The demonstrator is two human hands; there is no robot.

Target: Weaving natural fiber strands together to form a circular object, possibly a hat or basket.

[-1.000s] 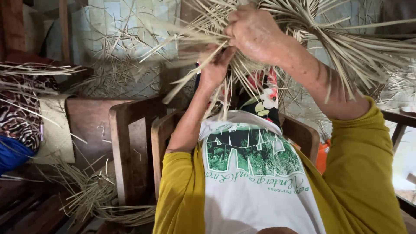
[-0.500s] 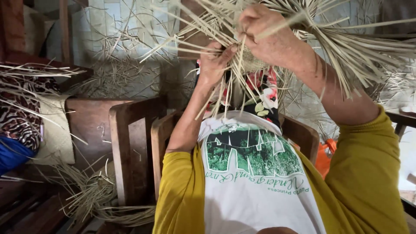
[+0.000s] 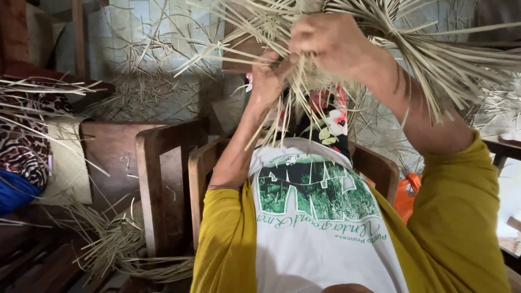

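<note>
I hold a half-woven piece of pale dried palm strips (image 3: 434,59) up in front of me, its loose ends fanning out to both sides. My right hand (image 3: 331,46) is closed over the woven centre and pinches strips there. My left hand (image 3: 268,81) grips strips from below, just left of the right hand, with several ends hanging down past it. Both sleeves are yellow, over a white shirt with a green print (image 3: 317,211).
Wooden chair backs (image 3: 163,173) stand under my left arm. Loose strips lie in a heap on the floor at the lower left (image 3: 114,244). A woven mat (image 3: 68,163) and patterned cloth (image 3: 21,146) lie at the left. An orange object (image 3: 404,198) sits behind the chair.
My right hand has shifted slightly over the woven centre and the strips around it have been rearranged. My left hand has stayed gripping from below.
</note>
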